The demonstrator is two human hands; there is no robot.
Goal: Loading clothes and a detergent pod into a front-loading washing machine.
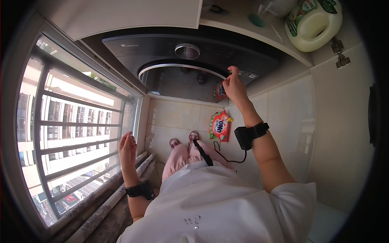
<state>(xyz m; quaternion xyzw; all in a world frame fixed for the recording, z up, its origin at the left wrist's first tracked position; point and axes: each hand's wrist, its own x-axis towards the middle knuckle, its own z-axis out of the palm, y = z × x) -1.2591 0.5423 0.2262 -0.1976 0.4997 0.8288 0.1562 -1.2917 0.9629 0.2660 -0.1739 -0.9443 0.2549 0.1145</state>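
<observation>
In front of me stands a dark front-loading Little Swan washing machine (146, 48) with a lit round dial (187, 51). Its round glass door (182, 83) looks closed and mirrors the room. My right hand (235, 86) is raised at the right side of the door rim, fingers bent close to the front panel; whether they touch or hold anything is not clear. My left hand (127, 148) hovers beside the window, with its fingers curled and a small dark spot among them that I cannot make out. A red OMO detergent bag (219, 126) stands on the floor below my right hand.
A barred window (82, 124) runs along the left, above patterned curtain fabric (100, 203). A pale detergent jug (314, 27) sits on the shelf (258, 33) at upper right, near an open cabinet door (340, 121). A black cable (231, 159) hangs near my right arm.
</observation>
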